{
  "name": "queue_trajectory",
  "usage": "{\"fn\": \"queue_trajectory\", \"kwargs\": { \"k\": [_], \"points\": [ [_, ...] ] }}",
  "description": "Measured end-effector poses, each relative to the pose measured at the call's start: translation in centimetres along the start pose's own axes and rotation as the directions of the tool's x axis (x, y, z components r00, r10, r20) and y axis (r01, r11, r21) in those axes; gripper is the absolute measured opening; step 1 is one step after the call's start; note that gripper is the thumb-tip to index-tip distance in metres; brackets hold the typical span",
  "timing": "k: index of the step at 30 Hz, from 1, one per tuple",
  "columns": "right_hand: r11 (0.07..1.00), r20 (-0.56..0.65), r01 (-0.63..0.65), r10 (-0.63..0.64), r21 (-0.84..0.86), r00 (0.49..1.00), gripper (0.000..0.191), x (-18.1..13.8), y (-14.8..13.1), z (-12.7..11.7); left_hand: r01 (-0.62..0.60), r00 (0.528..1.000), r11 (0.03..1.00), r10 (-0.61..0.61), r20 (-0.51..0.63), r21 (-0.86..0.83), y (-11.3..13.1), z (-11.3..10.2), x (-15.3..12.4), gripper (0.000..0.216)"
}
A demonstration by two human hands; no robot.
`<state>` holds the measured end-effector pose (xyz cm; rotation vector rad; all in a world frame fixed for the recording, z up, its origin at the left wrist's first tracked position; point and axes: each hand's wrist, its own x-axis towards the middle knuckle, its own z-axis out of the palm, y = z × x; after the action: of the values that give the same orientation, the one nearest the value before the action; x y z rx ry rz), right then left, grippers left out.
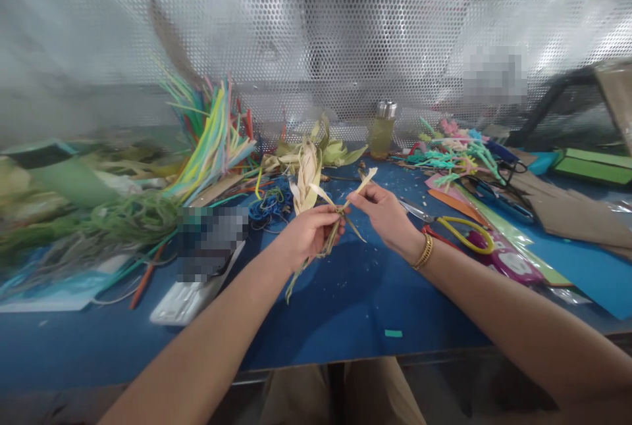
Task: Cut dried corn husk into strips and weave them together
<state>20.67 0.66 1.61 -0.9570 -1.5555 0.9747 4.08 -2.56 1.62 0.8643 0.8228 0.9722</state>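
My left hand (312, 233) is closed around a bundle of thin, greenish-tan husk strips (295, 285), whose loose ends hang below the fingers. Pinched between the fingertips of my right hand (386, 216) is a pale husk strip (366, 180), with its free end sticking up. The strips cross and meet between both hands, though I cannot make out how they are joined. Just beyond my left hand lie pale dried corn husks (306, 175), with greener husks (340, 152) behind them. Scissors with yellow handles (464, 233) rest right of my right wrist.
Colourful pipe cleaners (210, 142) stand at the left, near coils of green cord (148, 218) and blue wire (269, 206). A bottle of yellowish liquid (382, 134) stands at the back. Cardboard (573, 204) and blue sheets (595, 270) lie right. A perforated metal panel (345, 30) closes off the back.
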Motion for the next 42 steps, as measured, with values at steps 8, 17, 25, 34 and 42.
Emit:
{"fn": "queue_trajectory", "kwargs": {
  "k": [8, 17, 25, 34, 42],
  "points": [
    [0.999, 0.024, -0.051, 0.051, 0.017, 0.998, 0.031, -0.3, 0.2, 0.4, -0.125, 0.985, 0.964, 0.148, -0.083, 0.237, -0.5, 0.7, 0.2, 0.027],
    [0.995, -0.128, -0.048, 0.059, 0.087, 0.990, 0.027, 0.3, 0.2, 0.1, -0.189, 0.979, 0.911, 0.204, -0.003, 0.367, -0.7, 1.4, 0.0, 0.024],
    [0.999, -0.175, 0.019, -0.013, 0.031, 0.984, 0.028, 0.8, 0.9, -0.5, -0.199, 0.978, 0.903, 0.207, 0.021, 0.381, -1.3, 1.3, -0.1, 0.027],
    [0.998, 0.036, -0.064, 0.063, 0.027, 0.997, 0.038, 1.0, 0.9, -1.5, -0.097, 0.989, 0.995, 0.099, -0.107, 0.024, -0.3, 0.1, -0.1, 0.022],
    [0.937, 0.324, 0.124, -0.012, -0.328, 0.946, 0.013, 0.2, 0.7, -1.5, -0.158, 0.978, 0.987, 0.156, -0.135, 0.002, 0.2, 0.1, -0.1, 0.034]
  ]
}}
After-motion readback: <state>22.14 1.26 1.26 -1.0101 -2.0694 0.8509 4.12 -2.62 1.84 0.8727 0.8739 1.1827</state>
